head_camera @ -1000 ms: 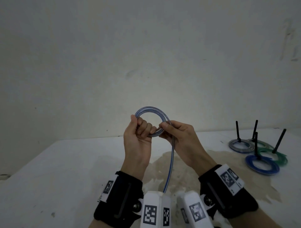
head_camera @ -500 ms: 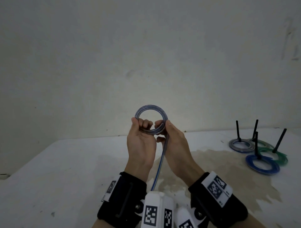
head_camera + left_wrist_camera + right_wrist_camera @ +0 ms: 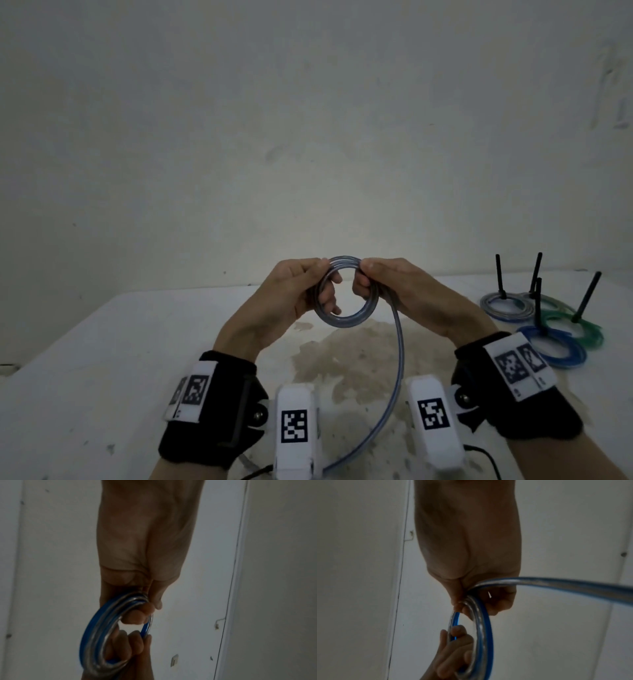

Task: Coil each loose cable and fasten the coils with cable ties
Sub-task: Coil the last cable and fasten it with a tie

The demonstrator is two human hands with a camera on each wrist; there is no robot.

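A clear cable with a blue stripe is wound into a small coil (image 3: 346, 320) held in the air above the white table (image 3: 85, 359). My left hand (image 3: 301, 294) grips the coil's left side, fingers curled through the ring. My right hand (image 3: 380, 284) grips its right side. The loose tail (image 3: 399, 356) drops from under the right hand in a curve toward me, between the wrist cameras. In the left wrist view the coil (image 3: 96, 635) sits under my curled fingers. In the right wrist view the coil (image 3: 481, 628) hangs below my hand and the tail (image 3: 565, 584) runs off right.
At the right of the table lie several finished coils: a grey one (image 3: 507, 306), a green one (image 3: 575, 329) and a blue one (image 3: 555, 349), each with a black cable tie (image 3: 498, 277) standing up. A brownish stain (image 3: 352, 363) marks the table below my hands. A plain wall stands behind.
My hands have moved apart to opposite sides of the coil and tipped it toward me. The tail, straight before, now bows out to the right.
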